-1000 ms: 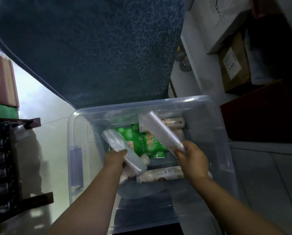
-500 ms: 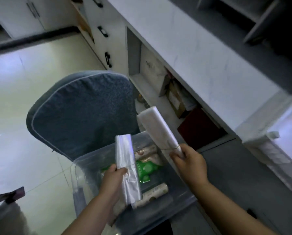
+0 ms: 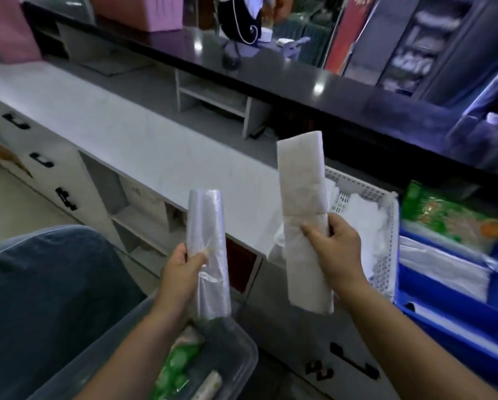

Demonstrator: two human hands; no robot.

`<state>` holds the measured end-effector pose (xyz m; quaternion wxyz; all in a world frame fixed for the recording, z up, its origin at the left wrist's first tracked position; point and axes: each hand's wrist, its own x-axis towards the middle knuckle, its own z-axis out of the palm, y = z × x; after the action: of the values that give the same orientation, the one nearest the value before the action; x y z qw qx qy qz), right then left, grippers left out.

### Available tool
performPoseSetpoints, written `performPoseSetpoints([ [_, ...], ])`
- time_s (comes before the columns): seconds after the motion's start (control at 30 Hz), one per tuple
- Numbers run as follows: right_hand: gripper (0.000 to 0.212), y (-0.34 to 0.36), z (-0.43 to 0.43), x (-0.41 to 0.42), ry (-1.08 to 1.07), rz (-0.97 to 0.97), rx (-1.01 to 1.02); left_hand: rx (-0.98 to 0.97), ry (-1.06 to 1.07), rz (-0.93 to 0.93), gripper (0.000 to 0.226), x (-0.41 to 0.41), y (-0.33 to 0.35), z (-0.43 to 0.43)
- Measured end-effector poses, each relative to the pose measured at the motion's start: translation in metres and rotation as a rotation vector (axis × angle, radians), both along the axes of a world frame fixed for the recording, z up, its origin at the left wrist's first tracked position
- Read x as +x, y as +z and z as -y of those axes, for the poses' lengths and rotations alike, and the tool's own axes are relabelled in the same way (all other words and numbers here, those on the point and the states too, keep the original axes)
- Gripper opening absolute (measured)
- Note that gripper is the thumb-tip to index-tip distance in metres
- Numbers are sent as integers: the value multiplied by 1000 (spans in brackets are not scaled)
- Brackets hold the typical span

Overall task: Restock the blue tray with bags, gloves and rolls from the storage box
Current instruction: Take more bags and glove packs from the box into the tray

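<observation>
My left hand [image 3: 181,272] grips a bundle of clear plastic bags [image 3: 207,249], held upright above the clear storage box [image 3: 236,350] at the bottom. My right hand [image 3: 334,249] grips a longer folded bundle of white bags [image 3: 302,197], also upright, in front of the counter. The blue tray [image 3: 473,327] sits at the right edge on the counter, with flat white bag packs [image 3: 444,269] in it and a green packet [image 3: 444,215] at its far end. Inside the storage box lie a green packet [image 3: 178,362] and a wrapped roll [image 3: 210,385].
A white perforated basket [image 3: 383,264] with white bags stands between my right hand and the blue tray. The grey counter [image 3: 126,131] stretches left, with drawers and open shelves below. A dark upper ledge [image 3: 299,76] runs behind. A blue-grey chair cushion [image 3: 48,298] is at lower left.
Both hands have lifted their bag bundles out of the storage box and up to counter height. My view swung up and right, bringing the counter, white basket and blue tray into sight.
</observation>
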<state>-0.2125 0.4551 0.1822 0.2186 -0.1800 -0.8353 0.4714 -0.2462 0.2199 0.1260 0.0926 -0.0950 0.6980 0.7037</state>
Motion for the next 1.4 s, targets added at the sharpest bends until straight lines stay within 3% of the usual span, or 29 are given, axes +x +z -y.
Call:
performPoseSetpoints([
  [0.17, 10, 21, -85, -16, -175, -27, -118, 24, -16, -47, 10, -5, 30, -52],
  [0.33, 22, 7, -137, -46, -274, 123, -140, 38, 4, -57, 2, -16, 47, -95],
  [0.43, 31, -7, -149, -62, -255, 246, -90, 37, -4, -63, 7, -24, 55, -114],
  [0.6, 67, -27, -155, -79, -146, 513, 108, -19, 33, -98, 14, -39, 59, -128],
  [0.7, 60, -30, -151, -89, -24, 629, 220, -30, 55, -106, 15, -47, 58, -132],
  [0.8, 47, -31, -142, -99, 104, 634, 266, -35, 73, -103, 15, -52, 55, -133],
  [0.93, 47, -37, -129, -105, 192, 562, 351, -26, 80, -84, 18, -58, 52, -135],
  [1.13, 52, -67, -139, -101, 255, 496, 836, -37, 85, -79, 11, -60, 51, -138],
  [1.3, 53, -67, -149, -106, 308, 500, 879, -79, 47, -81, 3, -56, 54, -149],
  [1.4, 54, -54, -157, -104, 367, 480, 803, -131, -4, -87, 4, -52, 62, -165],
])
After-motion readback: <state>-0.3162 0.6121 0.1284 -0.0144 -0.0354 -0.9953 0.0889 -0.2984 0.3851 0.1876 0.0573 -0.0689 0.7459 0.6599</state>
